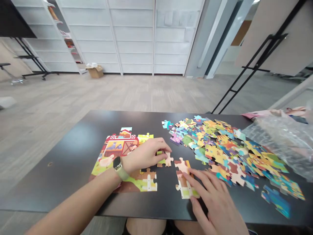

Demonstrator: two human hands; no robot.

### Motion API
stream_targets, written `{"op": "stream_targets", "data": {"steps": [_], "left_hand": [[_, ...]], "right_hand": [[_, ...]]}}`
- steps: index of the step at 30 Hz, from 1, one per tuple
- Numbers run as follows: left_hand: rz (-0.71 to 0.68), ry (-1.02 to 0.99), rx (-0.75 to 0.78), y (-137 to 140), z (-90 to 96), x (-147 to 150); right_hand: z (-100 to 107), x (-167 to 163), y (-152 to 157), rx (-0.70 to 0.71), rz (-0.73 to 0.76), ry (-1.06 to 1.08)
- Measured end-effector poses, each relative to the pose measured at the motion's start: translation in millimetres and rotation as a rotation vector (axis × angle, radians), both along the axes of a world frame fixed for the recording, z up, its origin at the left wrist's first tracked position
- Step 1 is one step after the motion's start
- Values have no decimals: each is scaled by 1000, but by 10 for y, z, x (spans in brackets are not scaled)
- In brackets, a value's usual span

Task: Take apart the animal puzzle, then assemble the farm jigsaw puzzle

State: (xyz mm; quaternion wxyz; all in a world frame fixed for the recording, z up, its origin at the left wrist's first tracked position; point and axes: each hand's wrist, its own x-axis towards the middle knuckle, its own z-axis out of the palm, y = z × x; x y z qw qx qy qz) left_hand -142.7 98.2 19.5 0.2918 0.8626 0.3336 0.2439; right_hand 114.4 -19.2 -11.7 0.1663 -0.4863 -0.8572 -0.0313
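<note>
My left hand [156, 151], with a watch on its wrist, is closed, thumb and fingers on a green and pink puzzle piece [168, 160]. That hand and forearm cover part of a joined farm-scene puzzle section [106, 161], which shows a red barn and a sheep. A fence corner [149, 182] of this section lies below the hand. To the right, my right hand [212, 195] has its fingers spread. Its fingertips touch a small joined strip of puzzle pieces [181, 179], pink above and fence-patterned below. A gap of dark table separates strip and section.
A heap of loose puzzle pieces [215, 140] covers the right of the black table [66, 156]. One blue piece [276, 200] lies near the right front. Clear plastic wrap [281, 140] sits at the right edge. Beyond the table stand a black stand [244, 73] and a cardboard box [96, 71].
</note>
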Motion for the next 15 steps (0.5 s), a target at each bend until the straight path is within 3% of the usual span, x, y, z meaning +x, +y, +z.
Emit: {"op": "stream_targets", "data": {"steps": [7,15], "left_hand": [[90,-82,-111,0,16,1],[189,-79,-43,0,102,-35]], "right_hand": [[1,1,-10,-13,-12,-4],[-12,8,-14,-58,-29,-20]]}}
